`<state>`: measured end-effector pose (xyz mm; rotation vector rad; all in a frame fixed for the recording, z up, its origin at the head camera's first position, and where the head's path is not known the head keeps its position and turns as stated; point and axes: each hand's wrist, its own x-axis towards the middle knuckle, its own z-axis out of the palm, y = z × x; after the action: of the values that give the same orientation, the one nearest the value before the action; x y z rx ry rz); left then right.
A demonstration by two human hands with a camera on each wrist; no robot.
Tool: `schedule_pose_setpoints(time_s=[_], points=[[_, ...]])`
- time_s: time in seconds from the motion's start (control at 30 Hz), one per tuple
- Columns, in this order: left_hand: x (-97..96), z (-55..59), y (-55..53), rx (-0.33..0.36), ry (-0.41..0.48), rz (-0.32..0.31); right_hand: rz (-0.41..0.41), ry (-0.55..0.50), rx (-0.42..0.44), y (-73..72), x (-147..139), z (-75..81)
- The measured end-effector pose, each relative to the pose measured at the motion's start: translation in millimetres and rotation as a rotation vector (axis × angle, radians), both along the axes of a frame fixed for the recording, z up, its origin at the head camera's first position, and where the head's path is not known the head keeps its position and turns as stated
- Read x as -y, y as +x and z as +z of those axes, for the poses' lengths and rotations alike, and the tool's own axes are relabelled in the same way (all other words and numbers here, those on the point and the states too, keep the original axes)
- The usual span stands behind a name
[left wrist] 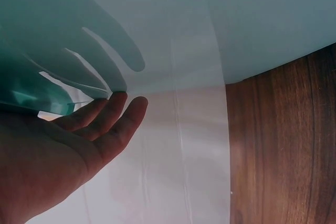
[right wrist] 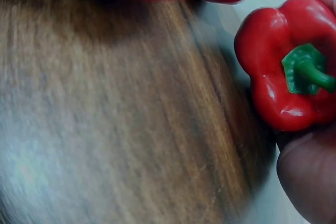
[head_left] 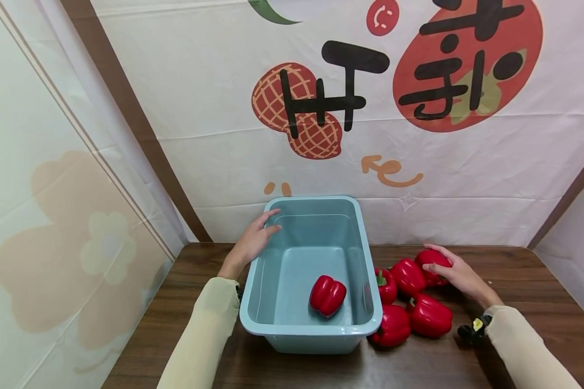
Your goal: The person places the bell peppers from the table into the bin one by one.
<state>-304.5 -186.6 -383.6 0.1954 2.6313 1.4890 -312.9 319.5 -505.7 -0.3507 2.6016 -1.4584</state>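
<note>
A light blue plastic basin [head_left: 311, 330] stands on the table, with one red bell pepper [head_left: 327, 296] lying inside it. At the basin's left rim is my left hand [head_left: 255, 237], its fingers extended; in the left wrist view, they are close against the glossy wall [left wrist: 173, 19]. My right hand [head_left: 462, 273] holds a red bell pepper [head_left: 432, 263] at the back of the group right of the basin. Thumb and fingers lie on opposite sides of this pepper [right wrist: 268, 66] in the right wrist view, where its green stem shows.
Several more red bell peppers [head_left: 429, 316] lie close together along the basin's right side. The dark wood table [head_left: 525, 292] ends at a white printed cloth [head_left: 214, 162] behind the basin. Another cloth hangs at the left.
</note>
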Motion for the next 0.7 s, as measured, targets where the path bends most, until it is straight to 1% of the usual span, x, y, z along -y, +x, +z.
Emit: schedule_pose_setpoints(time_s=[0.07, 0.27, 0.47, 0.7], points=[[-0.3, -0.2, -0.4, 0.006, 0.003, 0.003, -0.007, 0.002, -0.006, 0.4, 0.0, -0.3], [-0.4, -0.8, -1.0, 0.016, 0.017, 0.0, -0.005, -0.044, 0.007, 2.7, 2.0, 0.0], [-0.5, -1.4, -0.4, 0.016, 0.022, 0.002, -0.015, -0.027, -0.019, 3.7, 2.7, -0.9], [0.0, -0.6, -0.1, 0.011, 0.022, 0.003, -0.024, -0.056, -0.017, 3.9, 3.8, -2.9]])
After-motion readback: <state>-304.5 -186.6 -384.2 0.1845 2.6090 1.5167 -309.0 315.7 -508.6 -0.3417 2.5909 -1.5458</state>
